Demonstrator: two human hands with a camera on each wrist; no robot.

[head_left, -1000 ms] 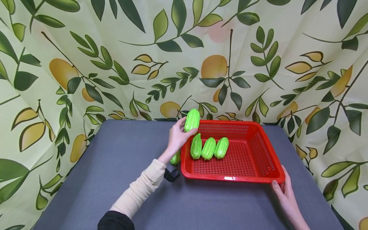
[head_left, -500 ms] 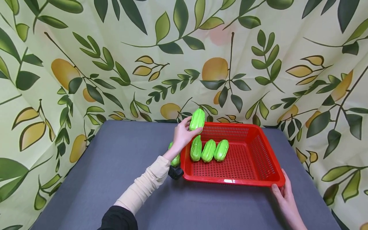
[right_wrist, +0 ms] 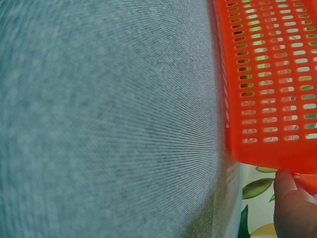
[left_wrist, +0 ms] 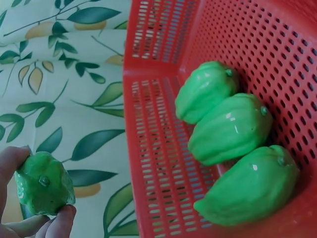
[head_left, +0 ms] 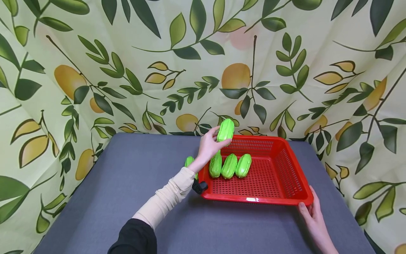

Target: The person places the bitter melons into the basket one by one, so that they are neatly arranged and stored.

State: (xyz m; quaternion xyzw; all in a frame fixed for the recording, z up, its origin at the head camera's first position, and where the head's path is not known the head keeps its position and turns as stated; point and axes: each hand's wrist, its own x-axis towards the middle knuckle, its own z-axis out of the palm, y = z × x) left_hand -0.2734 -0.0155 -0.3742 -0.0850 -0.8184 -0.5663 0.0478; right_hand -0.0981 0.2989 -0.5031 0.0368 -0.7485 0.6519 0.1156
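In the head view my left hand (head_left: 210,144) holds a glossy green ribbed gourd (head_left: 226,130) between thumb and fingers, raised over the back left corner of the red plastic basket (head_left: 253,200). The left wrist view shows the end of this gourd (left_wrist: 45,182) with its small stem nub. Inside the basket, three similar gourds (head_left: 229,165) lie side by side along the left part of the floor. My right hand (head_left: 314,218) grips the basket's front right corner, its thumb (right_wrist: 285,183) on the rim in the right wrist view.
One more green gourd (head_left: 189,161) lies on the grey table (head_left: 142,158) just left of the basket, partly hidden by the left forearm. A leaf-and-fruit patterned cloth (head_left: 203,70) hangs behind the table and along its sides. A black band (head_left: 199,186) is on the left wrist.
My left hand has carried its gourd rightward from the basket's left edge to over its back left corner. The right hand has kept its grip on the basket corner.
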